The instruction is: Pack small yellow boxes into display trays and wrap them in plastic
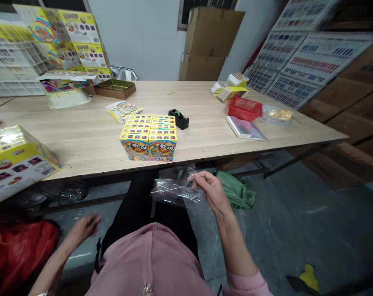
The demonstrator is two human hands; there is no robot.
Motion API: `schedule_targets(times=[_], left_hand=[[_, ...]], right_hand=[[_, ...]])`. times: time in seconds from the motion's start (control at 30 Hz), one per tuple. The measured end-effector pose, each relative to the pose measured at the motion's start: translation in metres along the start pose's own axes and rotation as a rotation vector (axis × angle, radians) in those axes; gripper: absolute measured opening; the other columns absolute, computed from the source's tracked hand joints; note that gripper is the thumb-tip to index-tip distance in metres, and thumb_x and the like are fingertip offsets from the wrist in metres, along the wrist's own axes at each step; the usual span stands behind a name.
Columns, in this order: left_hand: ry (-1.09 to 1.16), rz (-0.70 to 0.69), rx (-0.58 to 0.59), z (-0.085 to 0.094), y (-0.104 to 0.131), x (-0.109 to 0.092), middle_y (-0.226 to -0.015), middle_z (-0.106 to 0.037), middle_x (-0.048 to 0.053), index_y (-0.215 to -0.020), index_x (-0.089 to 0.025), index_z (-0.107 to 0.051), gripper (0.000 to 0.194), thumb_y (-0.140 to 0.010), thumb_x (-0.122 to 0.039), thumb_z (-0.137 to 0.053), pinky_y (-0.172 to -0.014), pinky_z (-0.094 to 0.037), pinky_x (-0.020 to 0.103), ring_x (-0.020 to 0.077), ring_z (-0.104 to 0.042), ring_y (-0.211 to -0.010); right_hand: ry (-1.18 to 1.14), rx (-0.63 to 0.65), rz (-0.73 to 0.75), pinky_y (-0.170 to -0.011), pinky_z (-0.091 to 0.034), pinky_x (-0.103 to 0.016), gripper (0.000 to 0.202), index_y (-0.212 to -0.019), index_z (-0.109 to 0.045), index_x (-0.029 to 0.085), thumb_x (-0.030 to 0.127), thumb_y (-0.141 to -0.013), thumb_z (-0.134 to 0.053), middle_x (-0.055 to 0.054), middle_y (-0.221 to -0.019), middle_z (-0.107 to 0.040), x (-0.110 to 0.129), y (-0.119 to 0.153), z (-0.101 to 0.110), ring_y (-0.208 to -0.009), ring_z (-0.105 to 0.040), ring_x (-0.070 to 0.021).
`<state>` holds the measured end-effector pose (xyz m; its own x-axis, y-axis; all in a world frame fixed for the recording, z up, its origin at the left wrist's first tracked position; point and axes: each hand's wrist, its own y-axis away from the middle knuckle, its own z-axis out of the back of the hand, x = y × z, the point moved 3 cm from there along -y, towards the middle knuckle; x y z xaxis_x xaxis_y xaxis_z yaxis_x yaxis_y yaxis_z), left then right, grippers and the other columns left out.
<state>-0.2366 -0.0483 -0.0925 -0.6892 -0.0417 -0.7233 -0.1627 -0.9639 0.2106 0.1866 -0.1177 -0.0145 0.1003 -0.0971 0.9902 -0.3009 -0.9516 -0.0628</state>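
My right hand point(211, 190) pinches a piece of clear plastic film point(174, 190), which hangs crumpled over my lap just below the table edge. My left hand point(85, 228) is low at the left, away from the film; motion blurs its fingers, and I see nothing held in it. In front of me, near the table's edge, sits a block of small yellow boxes point(148, 137) with cartoon faces, stacked in two columns. A black tape dispenser point(179, 119) stands just behind it to the right. Behind the block lies a flattened yellow-and-white carton point(123, 110).
A large yellow display box point(22, 160) sits at the table's left edge. Yellow boxes point(81, 33) and white crates point(16, 65) are stacked behind. A red basket point(244, 108) and a clear dish point(275, 115) stand at the right. Green sacking point(235, 190) lies underneath.
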Motion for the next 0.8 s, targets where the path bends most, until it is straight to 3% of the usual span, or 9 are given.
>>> schedule_targets(times=[0.07, 0.13, 0.23, 0.3, 0.43, 0.53, 0.67, 0.73, 0.8], left_hand=[[0.251, -0.066, 0.059, -0.012, -0.015, -0.034, -0.089, -0.076, 0.005, -0.104, -0.021, -0.067, 0.061, -0.075, -0.074, -0.063, -0.077, -0.058, 0.039, 0.0258, -0.071, -0.083], [0.556, -0.14, 0.108, -0.03, -0.028, -0.078, -0.125, -0.069, 0.014, -0.128, -0.019, -0.056, 0.074, -0.076, -0.071, -0.065, -0.097, -0.052, 0.044, 0.0297, -0.066, -0.113], [0.892, -0.105, 0.411, -0.064, -0.037, -0.14, -0.13, -0.065, 0.02, -0.13, -0.016, -0.055, 0.074, -0.08, -0.071, -0.061, -0.104, -0.046, 0.048, 0.0304, -0.065, -0.117], [1.017, -0.085, 0.593, -0.079, -0.035, -0.164, -0.121, -0.071, 0.018, -0.124, -0.016, -0.061, 0.068, -0.079, -0.066, -0.067, -0.102, -0.047, 0.046, 0.0299, -0.067, -0.112], [0.886, -0.175, 0.482, -0.07, -0.037, -0.16, -0.084, -0.077, 0.007, -0.096, -0.016, -0.071, 0.039, -0.077, -0.049, -0.078, -0.078, -0.051, 0.027, 0.0168, -0.07, -0.075], [0.704, -0.23, 0.498, -0.057, -0.042, -0.139, -0.074, -0.074, 0.004, -0.085, -0.015, -0.069, 0.037, -0.079, -0.051, -0.075, -0.057, -0.044, 0.022, 0.0099, -0.06, -0.051], [0.644, -0.254, 0.435, -0.061, -0.056, -0.127, -0.073, -0.068, 0.002, -0.082, -0.016, -0.068, 0.04, -0.078, -0.055, -0.074, -0.057, -0.045, 0.022, 0.0102, -0.058, -0.055], [0.717, -0.242, 0.348, -0.072, -0.062, -0.129, -0.086, -0.067, 0.004, -0.083, -0.017, -0.069, 0.041, -0.076, -0.057, -0.074, -0.064, -0.051, 0.025, 0.0141, -0.062, -0.07], [0.78, -0.216, 0.247, -0.085, -0.067, -0.133, -0.11, -0.062, 0.009, -0.086, -0.018, -0.07, 0.045, -0.074, -0.062, -0.073, -0.073, -0.056, 0.032, 0.0218, -0.065, -0.093]], right_hand=[[-0.038, 0.066, 0.017, -0.07, -0.047, -0.029, 0.023, -0.082, -0.074, 0.021, 0.043, -0.085, -0.071, -0.002, -0.073, -0.07, 0.005, 0.0, -0.015, -0.064, -0.058, -0.014], [-0.073, 0.136, 0.03, -0.069, -0.046, -0.029, 0.023, -0.082, -0.073, 0.021, 0.044, -0.086, -0.07, -0.002, -0.077, -0.071, 0.009, 0.001, -0.029, -0.062, -0.057, -0.0137], [-0.072, 0.221, 0.041, -0.071, -0.046, -0.03, 0.025, -0.082, -0.073, 0.022, 0.045, -0.089, -0.067, -0.002, -0.075, -0.071, 0.01, 0.007, -0.042, -0.06, -0.057, -0.013], [-0.007, 0.228, 0.057, -0.076, -0.047, -0.031, 0.026, -0.085, -0.073, 0.022, 0.045, -0.091, -0.064, -0.001, -0.07, -0.07, 0.008, 0.011, -0.044, -0.06, -0.058, -0.0133], [0.22, 0.237, 0.09, -0.084, -0.049, -0.035, 0.033, -0.089, -0.074, 0.021, 0.048, -0.095, -0.057, -0.002, -0.068, -0.07, 0.01, 0.006, -0.034, -0.065, -0.062, -0.0161], [0.38, 0.157, 0.173, -0.086, -0.052, -0.037, 0.035, -0.099, -0.074, 0.021, 0.052, -0.092, -0.059, -0.006, -0.088, -0.075, 0.026, -0.034, -0.024, -0.084, -0.068, -0.0211], [0.504, 0.078, 0.46, -0.103, -0.047, -0.041, 0.046, -0.118, -0.068, 0.022, 0.054, -0.086, -0.063, -0.009, -0.129, -0.066, 0.061, -0.146, -0.038, -0.118, -0.061, -0.0257], [0.527, 0.155, 0.447, -0.107, -0.044, -0.042, 0.05, -0.119, -0.068, 0.022, 0.057, -0.085, -0.063, -0.009, -0.132, -0.065, 0.069, -0.21, -0.056, -0.12, -0.06, -0.0256], [0.531, 0.308, 0.319, -0.11, -0.041, -0.04, 0.048, -0.111, -0.071, 0.02, 0.06, -0.085, -0.061, -0.009, -0.128, -0.067, 0.066, -0.264, -0.074, -0.121, -0.06, -0.0245]])
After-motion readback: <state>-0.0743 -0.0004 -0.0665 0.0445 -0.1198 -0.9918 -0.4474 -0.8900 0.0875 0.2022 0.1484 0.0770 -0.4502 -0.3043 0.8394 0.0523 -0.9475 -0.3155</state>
